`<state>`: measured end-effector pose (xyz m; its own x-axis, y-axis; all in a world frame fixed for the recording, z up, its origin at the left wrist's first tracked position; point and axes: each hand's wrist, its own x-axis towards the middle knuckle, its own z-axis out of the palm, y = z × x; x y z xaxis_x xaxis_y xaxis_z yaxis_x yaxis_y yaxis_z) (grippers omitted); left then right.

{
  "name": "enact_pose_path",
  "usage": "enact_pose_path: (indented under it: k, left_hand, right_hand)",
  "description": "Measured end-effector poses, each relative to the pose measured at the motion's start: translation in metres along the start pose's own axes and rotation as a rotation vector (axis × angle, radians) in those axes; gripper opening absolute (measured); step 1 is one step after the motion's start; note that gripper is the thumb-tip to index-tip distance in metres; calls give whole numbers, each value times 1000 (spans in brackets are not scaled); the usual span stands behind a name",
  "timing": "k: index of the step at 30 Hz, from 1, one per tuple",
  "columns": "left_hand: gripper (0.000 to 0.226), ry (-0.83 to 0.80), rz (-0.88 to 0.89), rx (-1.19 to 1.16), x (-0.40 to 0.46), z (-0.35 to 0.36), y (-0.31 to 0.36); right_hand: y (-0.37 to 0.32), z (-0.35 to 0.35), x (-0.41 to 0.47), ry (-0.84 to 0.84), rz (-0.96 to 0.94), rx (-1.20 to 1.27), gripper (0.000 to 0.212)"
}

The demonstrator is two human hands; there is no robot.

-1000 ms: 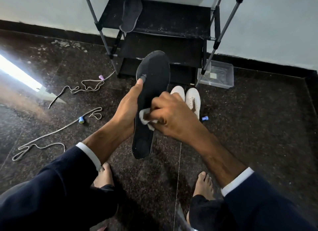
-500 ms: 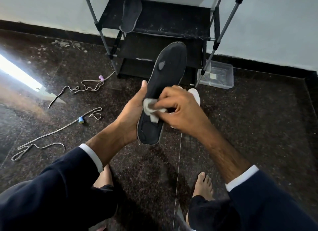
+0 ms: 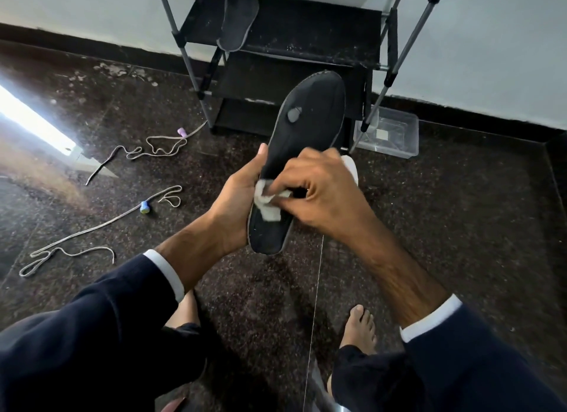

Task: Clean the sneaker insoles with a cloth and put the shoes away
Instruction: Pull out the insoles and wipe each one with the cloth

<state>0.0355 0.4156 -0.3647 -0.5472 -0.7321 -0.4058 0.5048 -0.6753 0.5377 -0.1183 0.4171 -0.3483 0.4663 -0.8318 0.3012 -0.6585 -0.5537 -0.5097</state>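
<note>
Left hand point(image 3: 236, 202) fingers grasp black insole point(image 3: 303, 153) | right hand point(image 3: 319, 193) fingers pinch white cloth point(image 3: 267, 201) against it (heel end) | second insole point(image 3: 237, 15) beyond fingertips, on rack point(image 3: 306, 27)

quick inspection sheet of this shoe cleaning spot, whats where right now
surface: dark speckled floor, dusty near the wall.
job's things: black insole held up, pale spot near the toe; white cloth on it; second insole on the shoe rack; white sneaker mostly hidden.
clutter: clear plastic box beside the rack.
grippers: left hand grips the insole; right hand presses the cloth on it.
cables: two loose laces on the floor.
surroundings: pale wall, dark skirting.
</note>
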Motion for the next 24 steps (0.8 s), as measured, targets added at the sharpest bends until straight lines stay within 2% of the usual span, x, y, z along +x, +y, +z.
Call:
enact_pose_path:
  k: [2, 4, 5, 8, 10, 12, 14, 16, 18, 21, 22, 24]
  left_hand:
    - [62, -16, -9, 59, 0, 4, -6]
    - [61, 4, -10, 106, 0, 8, -11]
    - [61, 12, -9, 107, 0, 8, -11]
    - [62, 42, 18, 30, -1, 2, -4]
    - [62, 64, 35, 29, -1, 0, 1]
    - [62, 57, 31, 52, -1, 3, 0]
    - [63, 66, 25, 122, -1, 10, -7]
    - [60, 88, 26, 183, -1, 15, -12]
    - [59, 119, 42, 151, -1, 14, -8]
    - [62, 156, 109, 104, -2, 4, 6]
    - [62, 170, 127, 111, -1, 1, 10]
    - [62, 156, 109, 108, -1, 3, 11]
  right_hand:
    - [6, -3, -1, 178, 98, -125, 8]
    - [10, -3, -2, 261, 161, -135, 9]
    - [10, -2, -2, 228, 138, -85, 9]
    - [-1, 4, -4, -77, -23, 70, 7]
    - [-7, 4, -3, -171, -93, 17, 6]
    - [-3, 1, -2, -42, -74, -95, 7]
    - [6, -3, -2, 146, 56, -174, 7]
    - [11, -4, -3, 236, 154, -159, 8]
    - [6, 1, -4, 142, 83, -47, 6]
    - [-12, 13, -5, -146, -113, 1, 7]
    - [-12, 13, -5, -180, -153, -40, 8]
    - [-6, 9, -3, -103, -164, -162, 9]
